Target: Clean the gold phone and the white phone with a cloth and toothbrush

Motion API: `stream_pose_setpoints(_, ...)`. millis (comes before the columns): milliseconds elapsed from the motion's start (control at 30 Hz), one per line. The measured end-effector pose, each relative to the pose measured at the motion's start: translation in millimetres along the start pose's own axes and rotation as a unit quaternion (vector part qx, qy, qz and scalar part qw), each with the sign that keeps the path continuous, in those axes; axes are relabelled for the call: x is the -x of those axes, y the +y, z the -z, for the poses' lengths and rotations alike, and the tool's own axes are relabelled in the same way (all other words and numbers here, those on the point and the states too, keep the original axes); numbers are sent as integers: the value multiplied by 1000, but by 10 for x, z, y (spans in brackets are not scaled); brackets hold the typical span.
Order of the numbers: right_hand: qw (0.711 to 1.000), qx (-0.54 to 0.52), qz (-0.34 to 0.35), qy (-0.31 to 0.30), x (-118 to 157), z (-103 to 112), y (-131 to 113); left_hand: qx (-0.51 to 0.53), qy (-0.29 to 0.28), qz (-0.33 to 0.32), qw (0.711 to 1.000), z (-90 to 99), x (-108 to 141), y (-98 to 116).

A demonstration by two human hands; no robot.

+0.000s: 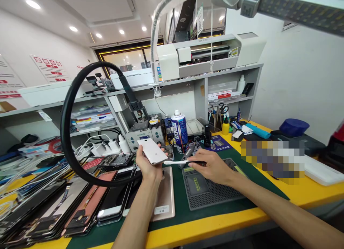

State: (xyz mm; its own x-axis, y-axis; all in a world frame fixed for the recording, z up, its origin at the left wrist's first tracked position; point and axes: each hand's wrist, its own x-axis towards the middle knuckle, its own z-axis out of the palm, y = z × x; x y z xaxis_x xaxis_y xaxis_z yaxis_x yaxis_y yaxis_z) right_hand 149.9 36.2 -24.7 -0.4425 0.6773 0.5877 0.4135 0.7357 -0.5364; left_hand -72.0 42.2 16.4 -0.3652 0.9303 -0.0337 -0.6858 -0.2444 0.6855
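My left hand is wrapped round a white smartphone, which is tilted with its back and Mi logo facing up. Pinched in the fingers of my right hand is a slim white brush shaped like a toothbrush. Its tip points left and lies close to the phone's lower edge; whether the two touch, I cannot tell. Below my right hand lies a grey perforated work mat. Under my left forearm is a gold tablet-like device, partly covered by the arm.
Several phones and screens lie in rows at the left. A black hose loops over them from the soldering station. Behind my hands stands a blue spray can. A lamp hangs overhead; a blurred patch covers something at right.
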Motion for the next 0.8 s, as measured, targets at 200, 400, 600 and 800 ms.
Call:
stream_pose_setpoints(200,1000,2,-7,1,-7,5,-9,-3,-14,7,1000,-14,19,-11)
stream_pose_setpoints(400,1000,16,-22,4,-13,8,-21,-11,-10,-3,1000,-40,36,-5)
stream_pose_setpoints(600,999,26,-35,9,-16,-9,-17,-16,22,-33,999,-49,39,-4)
stream_pose_setpoints(800,999,23,-35,11,-20,-1,-37,-24,45,-40,998,-49,33,5)
